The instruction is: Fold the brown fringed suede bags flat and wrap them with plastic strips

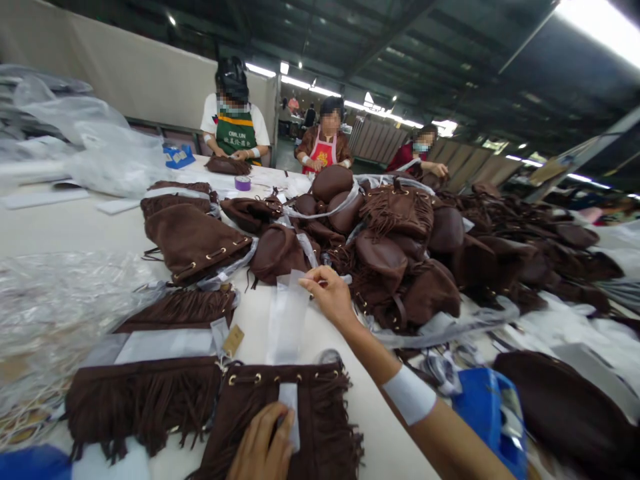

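In front of me lies a dark brown fringed drawstring bag with gold eyelets along its top edge. My left hand rests on it with bent fingers, the fingertips pressing a narrow white strip against its front. Beyond the bag's top edge, my right hand pinches the upper end of a translucent white sheet between thumb and fingers. That sheet hangs down toward the eyelets. Left of this bag is another fringed bag with a white wrap across it and a brown tag.
A heap of brown bags with plastic-wrapped straps spreads across the table. Clear plastic lies at left. A blue tape dispenser stands by my right forearm; another blue dispenser and purple tape are farther back. Three people face me across the table.
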The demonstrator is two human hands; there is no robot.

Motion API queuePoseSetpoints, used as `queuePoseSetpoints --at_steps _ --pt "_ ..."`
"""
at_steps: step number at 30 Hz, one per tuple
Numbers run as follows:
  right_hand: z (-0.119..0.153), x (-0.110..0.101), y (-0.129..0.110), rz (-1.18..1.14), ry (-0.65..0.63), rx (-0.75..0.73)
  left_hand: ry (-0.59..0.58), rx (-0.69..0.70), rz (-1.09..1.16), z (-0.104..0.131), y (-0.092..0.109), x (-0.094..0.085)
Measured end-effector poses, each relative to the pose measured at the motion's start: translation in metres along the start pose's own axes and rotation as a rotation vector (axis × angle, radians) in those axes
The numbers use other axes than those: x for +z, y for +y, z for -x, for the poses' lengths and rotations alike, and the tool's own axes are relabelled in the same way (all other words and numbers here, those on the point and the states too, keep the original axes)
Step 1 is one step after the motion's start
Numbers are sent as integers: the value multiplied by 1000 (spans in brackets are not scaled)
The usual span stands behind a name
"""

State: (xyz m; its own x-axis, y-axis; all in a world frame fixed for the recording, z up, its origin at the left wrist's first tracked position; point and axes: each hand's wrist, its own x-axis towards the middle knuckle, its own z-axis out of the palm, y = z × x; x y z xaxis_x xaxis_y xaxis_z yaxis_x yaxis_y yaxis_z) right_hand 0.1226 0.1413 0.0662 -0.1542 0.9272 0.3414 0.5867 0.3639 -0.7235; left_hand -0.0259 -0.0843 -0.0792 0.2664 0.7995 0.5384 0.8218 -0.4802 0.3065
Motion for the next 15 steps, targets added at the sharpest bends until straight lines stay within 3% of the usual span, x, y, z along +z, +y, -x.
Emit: queuePoseSetpoints --at_steps 3,6,10,15 --pt "68 -32 -38 -191 -32 -66 -54 -29 53 3 3 -8" --pt "147 -46 -61 -207 -119 -130 -87 -100 150 1 8 -17" --pt "230 -25 -51 -120 -147 -290 -120 -168 283 1 9 -19" --pt "276 21 -10 58 -58 -477 -72 -166 268 7 -3 -10"
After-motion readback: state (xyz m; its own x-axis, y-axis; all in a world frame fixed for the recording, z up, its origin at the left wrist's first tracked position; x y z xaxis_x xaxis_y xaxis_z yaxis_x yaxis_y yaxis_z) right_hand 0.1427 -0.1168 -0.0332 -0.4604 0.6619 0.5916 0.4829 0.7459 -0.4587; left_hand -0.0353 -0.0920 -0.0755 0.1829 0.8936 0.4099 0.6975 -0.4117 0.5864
